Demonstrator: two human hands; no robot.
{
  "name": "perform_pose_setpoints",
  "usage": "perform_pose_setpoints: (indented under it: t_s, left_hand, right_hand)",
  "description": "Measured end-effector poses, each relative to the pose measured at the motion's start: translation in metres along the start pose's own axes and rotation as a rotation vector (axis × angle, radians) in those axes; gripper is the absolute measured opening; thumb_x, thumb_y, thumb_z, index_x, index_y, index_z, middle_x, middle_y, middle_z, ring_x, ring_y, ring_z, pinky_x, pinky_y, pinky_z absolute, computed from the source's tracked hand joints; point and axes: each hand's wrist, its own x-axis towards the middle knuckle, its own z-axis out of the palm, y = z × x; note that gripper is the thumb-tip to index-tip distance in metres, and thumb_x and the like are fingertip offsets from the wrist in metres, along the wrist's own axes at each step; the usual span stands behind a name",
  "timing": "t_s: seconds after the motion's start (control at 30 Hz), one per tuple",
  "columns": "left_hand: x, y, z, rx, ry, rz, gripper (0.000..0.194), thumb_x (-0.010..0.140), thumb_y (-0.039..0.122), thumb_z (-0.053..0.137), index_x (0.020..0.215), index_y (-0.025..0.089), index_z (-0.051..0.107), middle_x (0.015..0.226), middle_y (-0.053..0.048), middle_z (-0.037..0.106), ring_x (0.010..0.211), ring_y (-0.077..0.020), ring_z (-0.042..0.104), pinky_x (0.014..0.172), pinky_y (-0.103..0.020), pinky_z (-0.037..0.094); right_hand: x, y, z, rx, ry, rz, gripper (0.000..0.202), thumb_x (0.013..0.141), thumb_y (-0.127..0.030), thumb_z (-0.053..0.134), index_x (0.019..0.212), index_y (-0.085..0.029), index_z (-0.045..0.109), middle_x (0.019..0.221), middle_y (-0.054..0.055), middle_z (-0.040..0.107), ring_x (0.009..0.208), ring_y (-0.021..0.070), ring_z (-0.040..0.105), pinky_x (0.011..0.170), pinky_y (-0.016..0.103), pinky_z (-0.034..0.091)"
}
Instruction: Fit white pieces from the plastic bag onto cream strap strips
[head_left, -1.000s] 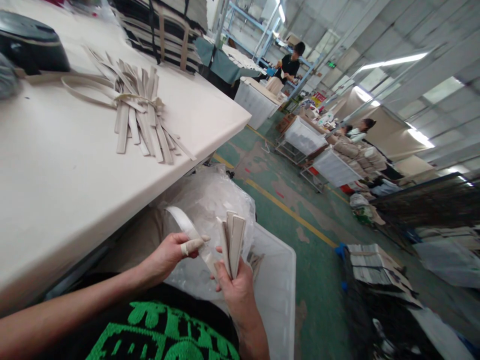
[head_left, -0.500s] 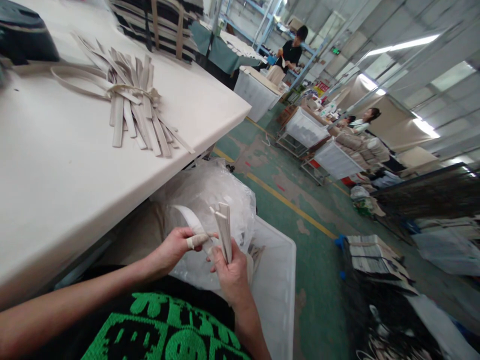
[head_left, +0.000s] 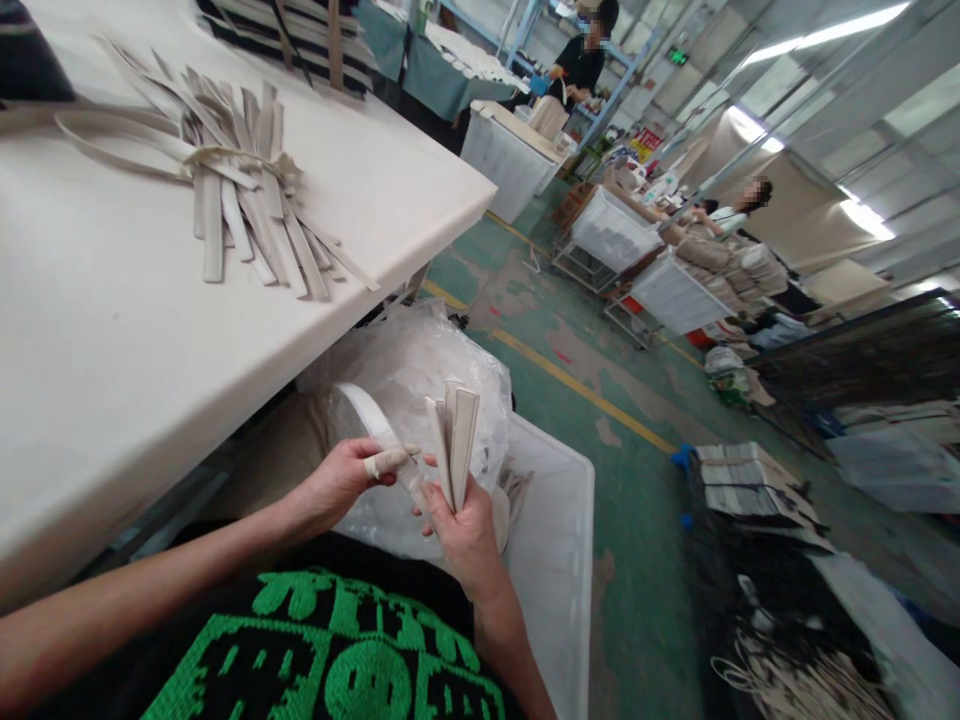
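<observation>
My right hand point(head_left: 463, 525) is closed round several beige fabric straps point(head_left: 457, 435) that fan upward from the fist. A separate pale strap point(head_left: 367, 412) curves from its thumb side up to the left. My left hand point(head_left: 361, 470), with a wrapping on one finger, pinches that pale strap along its length. Both hands are over a crumpled clear plastic bag point(head_left: 420, 355) at the white plastic bin point(head_left: 566, 475). On the table point(head_left: 97, 400) to the left lies a tied bundle of similar straps point(head_left: 247, 190).
Stacked dark and beige fabric pieces point(head_left: 281, 40) stand at the table's back. Green floor with a yellow line point(head_left: 585, 390) runs to the right. A strapped stack point(head_left: 739, 490) sits at lower right. Farther off, a person in black point(head_left: 581, 60) works by a white bin point(head_left: 502, 160).
The straps in my right hand have spread apart into a wider fan. Both hands keep hold of the pale strap. The camera view has shifted slightly.
</observation>
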Motion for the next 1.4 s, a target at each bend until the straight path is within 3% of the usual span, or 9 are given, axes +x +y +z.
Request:
perform_pose_setpoints:
  t_s: [0.17, 0.37, 0.53, 0.8, 0.93, 1.13, 1.2, 1.27, 1.4]
  left_hand:
    - [0.002, 0.007, -0.007, 0.017, 0.091, 0.012, 0.033, 0.053, 0.039, 0.090, 0.072, 0.014, 0.080, 0.067, -0.005, 0.071, 0.061, -0.0141, 0.052, 0.061, -0.025, 0.040]
    - [-0.004, -0.016, 0.004, 0.170, -0.068, -0.036, 0.031, 0.060, 0.044, 0.084, 0.060, 0.015, 0.073, 0.059, -0.004, 0.066, 0.058, -0.0149, 0.052, 0.060, -0.027, 0.041]
    - [-0.005, -0.015, 0.008, 0.258, -0.114, 0.005, 0.031, 0.064, 0.045, 0.078, 0.060, 0.015, 0.070, 0.058, -0.003, 0.065, 0.058, -0.0149, 0.050, 0.061, -0.028, 0.039]
    - [0.004, -0.007, 0.003, 0.170, 0.013, -0.015, 0.033, 0.060, 0.043, 0.081, 0.073, 0.014, 0.076, 0.069, -0.005, 0.069, 0.063, -0.0149, 0.050, 0.064, -0.029, 0.040]
    - [0.007, -0.007, 0.003, 0.116, 0.021, -0.024, 0.031, 0.057, 0.039, 0.085, 0.074, 0.014, 0.077, 0.070, -0.005, 0.070, 0.063, -0.0141, 0.051, 0.063, -0.027, 0.040]
    - [-0.006, -0.020, 0.010, 0.110, -0.348, -0.060, 0.024, 0.075, 0.039, 0.077, 0.076, 0.015, 0.077, 0.064, -0.003, 0.069, 0.058, -0.0150, 0.057, 0.063, -0.029, 0.045]
    - [-0.009, -0.026, 0.014, 0.044, -0.395, -0.101, 0.022, 0.076, 0.037, 0.077, 0.077, 0.015, 0.076, 0.064, -0.003, 0.069, 0.058, -0.0158, 0.060, 0.065, -0.029, 0.049]
    - [-0.006, -0.028, 0.016, -0.081, -0.312, -0.164, 0.019, 0.077, 0.032, 0.078, 0.082, 0.013, 0.076, 0.073, -0.006, 0.073, 0.065, -0.0176, 0.066, 0.069, -0.029, 0.053]
    - [0.016, -0.014, 0.008, -0.358, 0.104, -0.249, 0.015, 0.089, 0.024, 0.066, 0.096, 0.013, 0.073, 0.086, -0.009, 0.076, 0.070, -0.0153, 0.071, 0.063, -0.023, 0.056]
  right_hand:
    - [-0.014, 0.007, -0.009, -0.018, -0.017, 0.034, 0.041, 0.092, -0.043, 0.057, 0.125, -0.019, 0.061, 0.075, 0.001, 0.065, 0.061, 0.0150, 0.065, 0.046, 0.021, 0.051]
    - [-0.008, 0.007, 0.000, -0.012, 0.033, -0.017, 0.035, 0.092, -0.038, 0.058, 0.120, -0.018, 0.063, 0.069, -0.001, 0.063, 0.056, 0.0126, 0.061, 0.045, 0.019, 0.049]
    - [0.000, 0.009, 0.004, 0.091, 0.036, -0.061, 0.036, 0.091, -0.042, 0.059, 0.119, -0.019, 0.061, 0.076, 0.001, 0.064, 0.063, 0.0144, 0.064, 0.044, 0.019, 0.051]
    - [-0.013, 0.010, -0.013, 0.102, -0.053, 0.036, 0.048, 0.093, -0.047, 0.057, 0.129, -0.016, 0.054, 0.075, 0.001, 0.066, 0.052, 0.0112, 0.059, 0.049, 0.022, 0.053]
    - [-0.017, 0.015, -0.016, 0.122, 0.007, 0.052, 0.050, 0.092, -0.049, 0.058, 0.129, -0.016, 0.055, 0.076, 0.001, 0.062, 0.061, 0.0148, 0.064, 0.045, 0.021, 0.051]
    - [-0.012, 0.015, -0.007, 0.065, -0.086, 0.045, 0.045, 0.092, -0.047, 0.058, 0.126, -0.016, 0.059, 0.075, 0.002, 0.065, 0.059, 0.0139, 0.062, 0.048, 0.022, 0.052]
    - [-0.014, 0.014, -0.011, 0.027, -0.122, 0.065, 0.043, 0.092, -0.045, 0.058, 0.124, -0.017, 0.060, 0.072, 0.001, 0.065, 0.055, 0.0127, 0.059, 0.047, 0.021, 0.050]
    - [-0.020, 0.015, -0.022, -0.002, -0.177, 0.122, 0.045, 0.091, -0.044, 0.058, 0.126, -0.016, 0.060, 0.067, 0.000, 0.064, 0.049, 0.0114, 0.055, 0.045, 0.020, 0.047]
    - [-0.044, 0.030, -0.062, -0.049, -0.163, 0.284, 0.052, 0.087, -0.050, 0.061, 0.125, -0.014, 0.061, 0.062, 0.000, 0.063, 0.046, 0.0106, 0.050, 0.043, 0.020, 0.041]
